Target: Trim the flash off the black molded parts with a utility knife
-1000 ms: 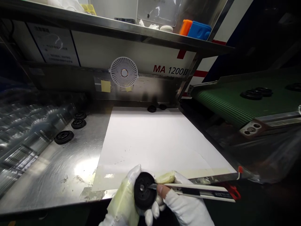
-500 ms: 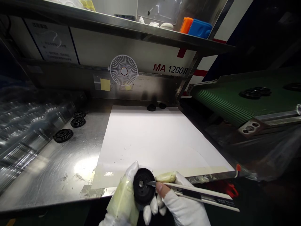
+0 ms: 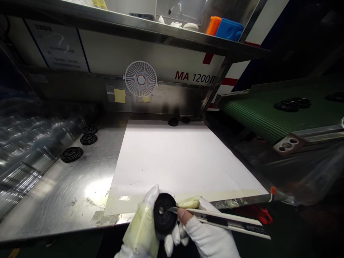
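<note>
My left hand [image 3: 142, 225], in a white glove with a yellowed coating, grips a round black wheel-like part [image 3: 164, 222] with a small metal-looking centre. Its face is tilted up toward me at the table's front edge. Closed around a white utility knife [image 3: 228, 222] is my right hand [image 3: 206, 229], also white-gloved, with the thumb tip bare. The knife's blade tip lies over the face of the black part, close to its centre; whether it touches the surface I cannot tell. Several gloved fingertips show beneath the part.
A white sheet [image 3: 172, 154] covers the middle of the metal table [image 3: 94, 179]. Black round parts [image 3: 72, 154] lie left, beside clear plastic trays [image 3: 29, 143]. Two small black pieces [image 3: 173, 122] sit at the sheet's far edge. A green conveyor [image 3: 258, 111] carries more parts at right. A fan [image 3: 141, 79] faces me.
The camera view has shifted very slightly. Both hands, the black part and the knife keep nearly the same positions, with the knife's handle end a touch further left.
</note>
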`<state>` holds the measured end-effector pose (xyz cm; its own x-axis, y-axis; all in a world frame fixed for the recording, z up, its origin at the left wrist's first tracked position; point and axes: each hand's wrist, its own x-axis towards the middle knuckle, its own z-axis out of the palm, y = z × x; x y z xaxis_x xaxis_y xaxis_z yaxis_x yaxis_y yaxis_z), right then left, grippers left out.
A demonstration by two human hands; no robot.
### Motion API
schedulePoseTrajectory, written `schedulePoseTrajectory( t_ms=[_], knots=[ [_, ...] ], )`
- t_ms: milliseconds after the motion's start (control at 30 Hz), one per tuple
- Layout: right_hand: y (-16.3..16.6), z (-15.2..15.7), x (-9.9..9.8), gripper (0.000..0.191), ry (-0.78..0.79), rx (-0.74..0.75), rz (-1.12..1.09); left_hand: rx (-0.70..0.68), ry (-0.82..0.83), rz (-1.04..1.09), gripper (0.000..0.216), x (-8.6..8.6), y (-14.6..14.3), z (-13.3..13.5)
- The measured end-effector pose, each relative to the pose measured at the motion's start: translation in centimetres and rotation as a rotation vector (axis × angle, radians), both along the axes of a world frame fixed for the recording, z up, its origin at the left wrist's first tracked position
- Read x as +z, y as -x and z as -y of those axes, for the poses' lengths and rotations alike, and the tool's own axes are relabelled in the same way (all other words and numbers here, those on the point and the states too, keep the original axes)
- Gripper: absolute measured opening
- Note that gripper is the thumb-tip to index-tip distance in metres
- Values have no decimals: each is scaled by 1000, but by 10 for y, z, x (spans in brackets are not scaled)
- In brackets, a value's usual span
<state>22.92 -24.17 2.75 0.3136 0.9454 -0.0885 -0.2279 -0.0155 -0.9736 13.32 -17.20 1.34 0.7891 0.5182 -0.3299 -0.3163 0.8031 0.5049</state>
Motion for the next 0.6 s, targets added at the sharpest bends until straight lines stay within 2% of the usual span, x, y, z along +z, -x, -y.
schedulePoseTrajectory(
  t_ms=[200, 400, 600],
  knots=[
    [-9, 0, -7, 23, 21, 50, 46, -65, -28, -8, 73, -5, 2, -1],
    [-17, 3, -16, 25, 15, 43, 54, -10, 50, -96, 58, -8, 5, -1],
    [-16, -5, -17, 18, -15, -16, 42, -27, 7, -32, 64, -9, 1, -2]
  ],
)
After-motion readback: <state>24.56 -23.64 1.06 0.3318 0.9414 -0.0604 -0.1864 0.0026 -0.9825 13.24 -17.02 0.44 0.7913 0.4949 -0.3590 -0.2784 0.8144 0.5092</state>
